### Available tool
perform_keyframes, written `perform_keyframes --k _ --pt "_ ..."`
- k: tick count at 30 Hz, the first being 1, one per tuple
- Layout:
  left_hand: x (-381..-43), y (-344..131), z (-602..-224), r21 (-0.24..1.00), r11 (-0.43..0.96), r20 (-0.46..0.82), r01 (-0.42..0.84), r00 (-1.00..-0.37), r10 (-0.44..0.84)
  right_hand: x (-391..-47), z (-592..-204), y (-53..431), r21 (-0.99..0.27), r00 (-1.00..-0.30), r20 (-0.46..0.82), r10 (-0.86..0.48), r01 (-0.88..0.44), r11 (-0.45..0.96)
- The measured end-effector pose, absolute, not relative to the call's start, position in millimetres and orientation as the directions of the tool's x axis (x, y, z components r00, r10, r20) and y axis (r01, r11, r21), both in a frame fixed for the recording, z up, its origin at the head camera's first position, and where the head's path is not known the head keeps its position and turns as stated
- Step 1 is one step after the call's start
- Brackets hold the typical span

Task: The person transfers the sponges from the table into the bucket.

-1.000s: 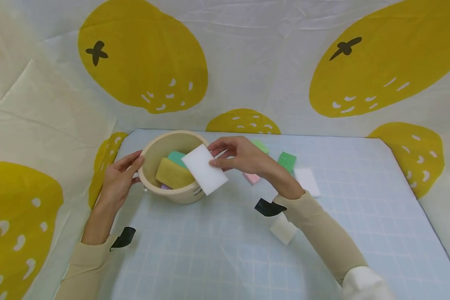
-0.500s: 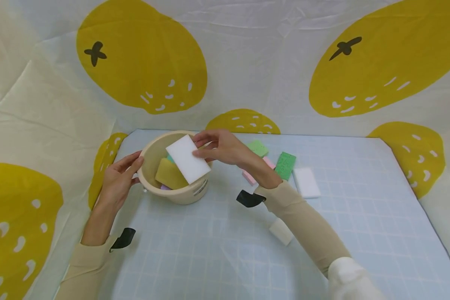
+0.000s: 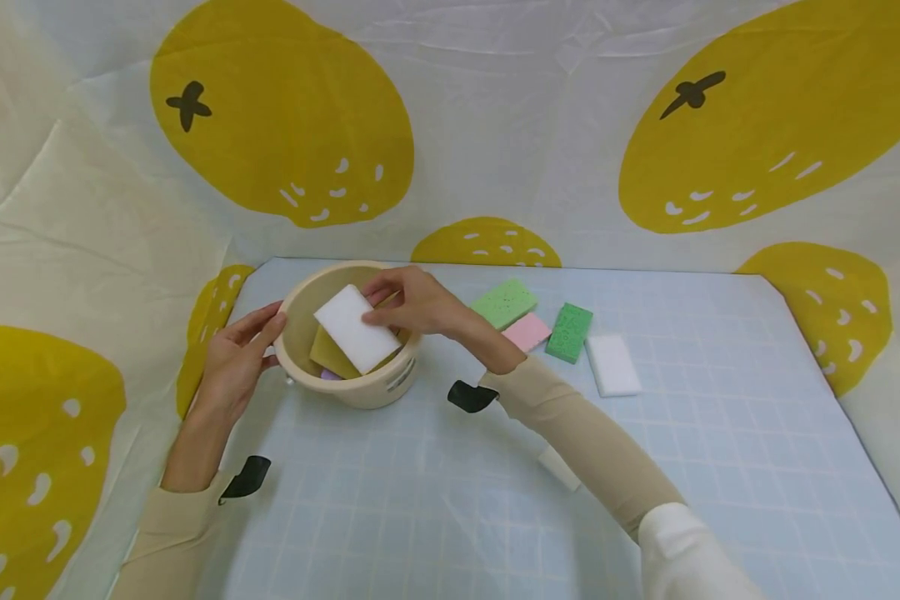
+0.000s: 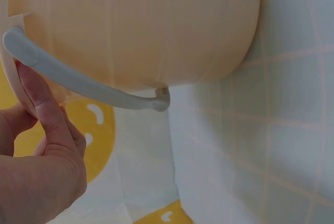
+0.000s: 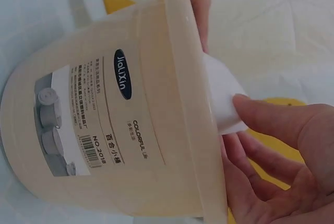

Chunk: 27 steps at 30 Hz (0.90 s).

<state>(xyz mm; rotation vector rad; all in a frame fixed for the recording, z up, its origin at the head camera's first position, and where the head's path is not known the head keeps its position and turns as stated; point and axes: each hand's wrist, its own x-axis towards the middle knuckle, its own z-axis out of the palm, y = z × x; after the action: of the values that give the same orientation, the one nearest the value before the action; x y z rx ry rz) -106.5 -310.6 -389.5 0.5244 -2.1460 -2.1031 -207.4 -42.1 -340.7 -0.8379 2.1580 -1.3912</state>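
Note:
A cream plastic bucket [image 3: 375,392] stands at the table's back left. My left hand [image 3: 242,360] pinches its rim on the left side, thumb and fingers on either face of the lip; the left wrist view shows the grey handle [image 4: 83,80] hanging beside those fingers. My right hand [image 3: 412,302] pinches a white sponge [image 3: 356,327] by its edge, at the bucket's mouth. In the right wrist view the sponge [image 5: 222,93] sits partly below the rim. Under it in the bucket lie a yellow sponge [image 3: 330,354] and a bit of something purple [image 3: 330,375].
Right of the bucket lie a light green sponge [image 3: 506,303], a pink sponge [image 3: 528,332], a dark green sponge [image 3: 570,333] and a white sponge [image 3: 612,366]. Another whitish sponge [image 3: 558,468] is partly hidden by the right sleeve. A fruit-print cloth [image 3: 510,125] rises behind the table.
My right hand has moved left with the white sponge, from beside the bucket's right rim to over its opening and lower. The left hand stays on the rim.

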Motion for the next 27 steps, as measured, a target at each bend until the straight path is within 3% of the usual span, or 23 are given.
perform_keyframes --k 8,15,27 --pt "-106 -310 -389 0.985 -0.010 -0.168 -0.173 -0.938 -0.305 -204 -344 -58 -0.848 -0.677 -0.044 -0.735 -0.364 0.386" --pt "-107 -310 -388 0.984 -0.018 -0.174 -0.176 -0.936 -0.305 -202 -350 -69 -0.835 -0.634 -0.005 -0.773 -0.423 0.352" --pt "-107 -310 -387 0.985 -0.006 -0.168 -0.174 -0.938 -0.303 -196 -350 -75 -0.719 -0.648 -0.037 -0.761 -0.511 0.471"
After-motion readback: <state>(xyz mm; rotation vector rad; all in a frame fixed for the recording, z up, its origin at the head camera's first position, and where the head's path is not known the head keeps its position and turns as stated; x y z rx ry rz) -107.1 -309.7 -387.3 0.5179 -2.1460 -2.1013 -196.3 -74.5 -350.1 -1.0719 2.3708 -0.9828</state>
